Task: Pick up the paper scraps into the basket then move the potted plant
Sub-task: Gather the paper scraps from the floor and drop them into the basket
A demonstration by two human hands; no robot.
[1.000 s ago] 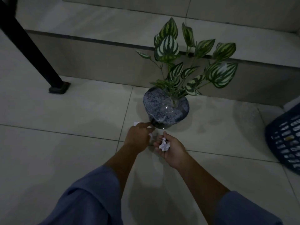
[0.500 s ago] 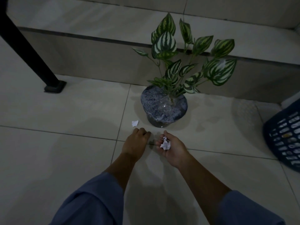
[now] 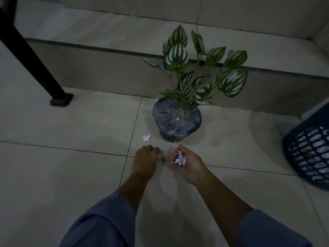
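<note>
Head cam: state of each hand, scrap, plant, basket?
left hand: fingers curled, knuckles down near the floor, nothing visible in it
right hand: palm up, cupping crumpled paper scraps
loose paper scrap: on the floor left of the pot
potted plant: upright on the floor
basket: tilted, far right

Right edge is chopping off most of the blue basket [image 3: 309, 154], can't make out what's inside. Left hand [image 3: 145, 160] is curling knuckles-up, hiding its fingertips. Black post [image 3: 33, 63] is running off the top-left corner.
</note>
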